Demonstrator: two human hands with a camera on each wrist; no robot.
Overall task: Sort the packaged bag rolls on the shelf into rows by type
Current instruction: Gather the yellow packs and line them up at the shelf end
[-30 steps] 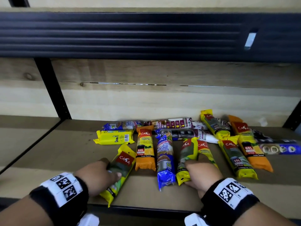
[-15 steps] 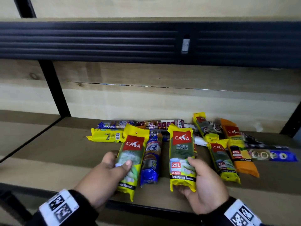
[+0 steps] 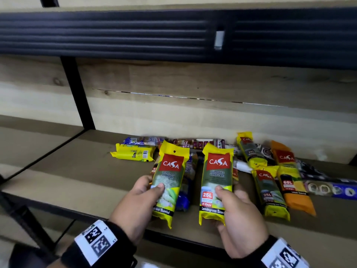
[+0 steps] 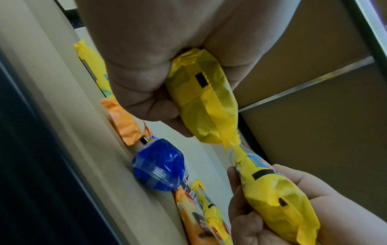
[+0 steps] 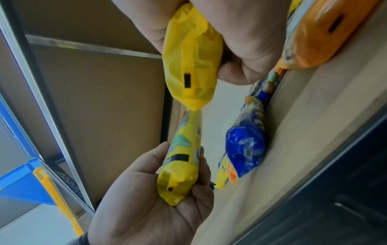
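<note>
Holding one yellow pack in each hand above the front edge of a wooden shelf point(image 3: 63, 171), a person faces a jumble of bag rolls. From the head camera, the left hand point(image 3: 139, 206) grips the left yellow pack point(image 3: 170, 182) near its lower half, thumb across the front, while the right hand point(image 3: 239, 215) grips the right yellow pack point(image 3: 217, 182) the same way. Both packs stand nearly upright, side by side, labels toward the camera. Behind and between them a blue pack point(image 3: 183, 198) lies on the shelf. To the right lie another yellow pack point(image 3: 270, 192) and an orange pack point(image 3: 291, 182), touching along their sides. Near the back board a yellow pack lying sideways point(image 3: 133, 152) sits to the left of the pile.

From the left wrist camera, fingers point(image 4: 146, 92) curl round the yellow pack's sealed bottom end point(image 4: 201, 99), and the other hand with its pack point(image 4: 276, 199) shows below. The blue pack's end point(image 4: 159, 164) rests on the shelf.

From the right wrist camera, the right hand closes round its pack point(image 5: 188, 54), the left hand point(image 5: 150, 207) cradles its own pack point(image 5: 180, 174), and a blue bin point(image 5: 21, 174) shows at the left edge.
</note>
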